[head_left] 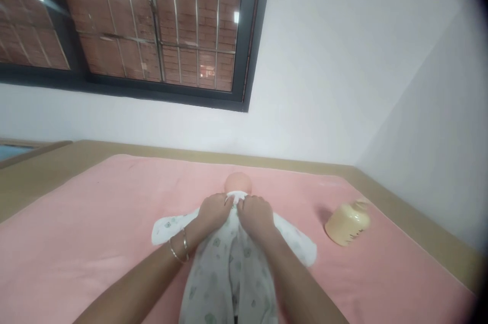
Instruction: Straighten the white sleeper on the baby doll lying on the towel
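Note:
A baby doll lies on its back on a pink sheet (95,232), its bare head (238,183) pointing away from me. It wears a white garment (229,268) printed with small green shapes. My left hand (213,211), with thin bangles on the wrist, pinches the garment's edge at the doll's neck. My right hand (256,215) is closed on the same collar, right beside the left. Both hands cover the doll's chest.
A cream bottle (347,222) lies on its side on the sheet to the right. The bed's tan edge (419,232) runs along white walls at the back and right. A dark-framed window (152,29) with bars is above the bed.

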`<state>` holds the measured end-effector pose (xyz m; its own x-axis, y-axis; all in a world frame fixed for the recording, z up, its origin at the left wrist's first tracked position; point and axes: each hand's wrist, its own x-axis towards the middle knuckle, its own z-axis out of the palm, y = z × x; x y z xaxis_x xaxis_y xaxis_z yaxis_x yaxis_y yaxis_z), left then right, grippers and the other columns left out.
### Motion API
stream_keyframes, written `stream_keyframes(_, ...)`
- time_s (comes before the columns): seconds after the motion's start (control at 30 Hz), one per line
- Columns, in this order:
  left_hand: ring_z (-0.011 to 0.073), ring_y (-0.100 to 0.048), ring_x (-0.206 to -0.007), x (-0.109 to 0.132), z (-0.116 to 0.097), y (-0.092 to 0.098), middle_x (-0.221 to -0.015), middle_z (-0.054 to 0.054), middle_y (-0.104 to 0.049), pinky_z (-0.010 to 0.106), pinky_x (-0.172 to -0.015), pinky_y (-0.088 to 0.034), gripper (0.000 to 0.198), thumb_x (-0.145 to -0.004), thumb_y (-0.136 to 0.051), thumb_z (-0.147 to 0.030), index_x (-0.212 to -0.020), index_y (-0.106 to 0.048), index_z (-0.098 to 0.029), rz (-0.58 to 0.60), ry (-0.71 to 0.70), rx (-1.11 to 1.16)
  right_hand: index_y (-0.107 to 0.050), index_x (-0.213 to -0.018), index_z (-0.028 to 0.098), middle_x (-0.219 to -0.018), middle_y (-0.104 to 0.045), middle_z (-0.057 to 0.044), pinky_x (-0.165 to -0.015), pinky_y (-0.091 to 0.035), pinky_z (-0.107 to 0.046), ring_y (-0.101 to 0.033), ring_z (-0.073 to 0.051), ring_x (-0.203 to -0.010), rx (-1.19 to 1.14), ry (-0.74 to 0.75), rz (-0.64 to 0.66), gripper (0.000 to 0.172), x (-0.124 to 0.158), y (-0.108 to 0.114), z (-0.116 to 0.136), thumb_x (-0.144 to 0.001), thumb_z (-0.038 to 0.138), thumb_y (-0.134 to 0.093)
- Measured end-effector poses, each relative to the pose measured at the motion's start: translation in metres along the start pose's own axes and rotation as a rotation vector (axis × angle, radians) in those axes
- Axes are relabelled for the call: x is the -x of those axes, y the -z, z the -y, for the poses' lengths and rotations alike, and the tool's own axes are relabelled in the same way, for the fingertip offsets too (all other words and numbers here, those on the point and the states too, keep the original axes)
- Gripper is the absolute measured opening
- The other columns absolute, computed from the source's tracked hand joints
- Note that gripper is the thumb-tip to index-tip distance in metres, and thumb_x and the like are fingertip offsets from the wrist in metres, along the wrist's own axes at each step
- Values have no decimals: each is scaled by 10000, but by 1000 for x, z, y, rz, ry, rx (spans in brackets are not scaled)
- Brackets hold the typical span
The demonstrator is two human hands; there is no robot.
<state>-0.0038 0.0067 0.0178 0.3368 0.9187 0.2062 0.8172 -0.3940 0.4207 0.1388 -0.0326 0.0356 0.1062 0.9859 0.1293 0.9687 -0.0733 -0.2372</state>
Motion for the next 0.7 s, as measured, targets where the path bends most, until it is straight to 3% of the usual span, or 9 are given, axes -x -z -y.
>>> stream_keyframes(0.17,221,-601,-778,-2,0,5,-844,73,-671,309,-682,-397,526,-922,-209,-507,-829,-618,-190,33,46,21,-671,-1007,126,-1013,-666,-169,-761,-455,-360,-624,-283,-925,-192,-118,190,539,-11,-3,-10,-908,465,-263)
stream_keyframes(0.7,191,-573,-712,-3,-2,2,-781,51,-657,272,-607,-356,430,-884,-312,-481,-751,-601,-192,-4,113,67,-675,-1005,128,-1028,-663,-171,-786,-442,-344,-614,-267,-947,-190,-112,126,590,-13,-9,-18,-917,506,-230)
